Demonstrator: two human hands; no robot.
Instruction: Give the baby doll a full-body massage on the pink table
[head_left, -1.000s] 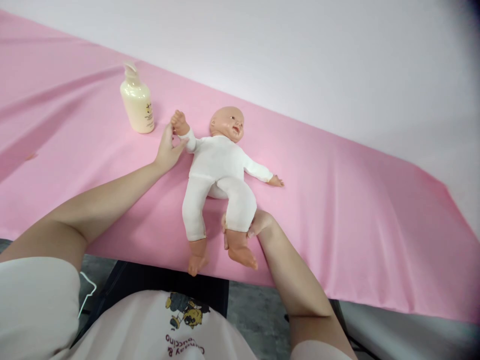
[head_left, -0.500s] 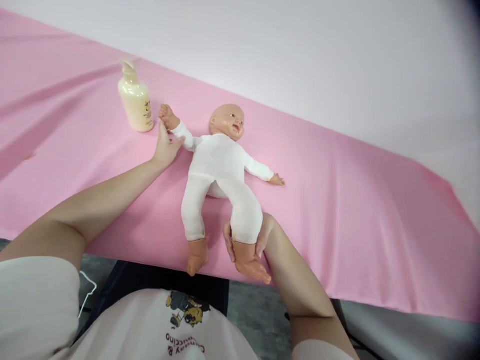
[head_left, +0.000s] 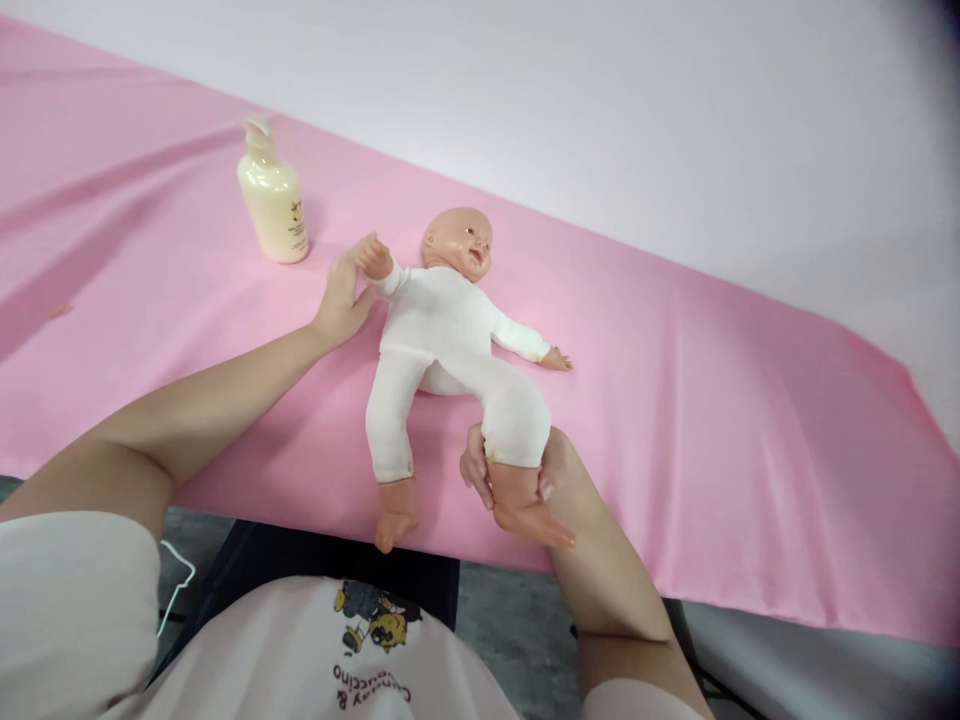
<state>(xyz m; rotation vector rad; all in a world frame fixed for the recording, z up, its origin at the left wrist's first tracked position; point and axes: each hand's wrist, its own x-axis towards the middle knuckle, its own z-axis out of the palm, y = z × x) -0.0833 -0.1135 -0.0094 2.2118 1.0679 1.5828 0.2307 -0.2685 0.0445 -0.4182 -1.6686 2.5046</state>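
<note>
A baby doll [head_left: 442, 335] in a white bodysuit lies on its back on the pink cloth [head_left: 712, 420], head toward the far side. My left hand [head_left: 339, 300] holds the doll's raised arm near its wrist. My right hand [head_left: 525, 480] is wrapped around the ankle of the doll's leg on the right, lifting the foot off the cloth at the table's near edge. The other leg lies straight, its foot at the edge.
A cream lotion pump bottle [head_left: 271, 200] stands upright on the cloth, left of the doll's head. A white wall rises behind the table. Dark table frame and grey floor show below the near edge.
My left hand brought the doll's arm back toward its head. My right hand shifted the held leg outward to the right and lifted the foot.
</note>
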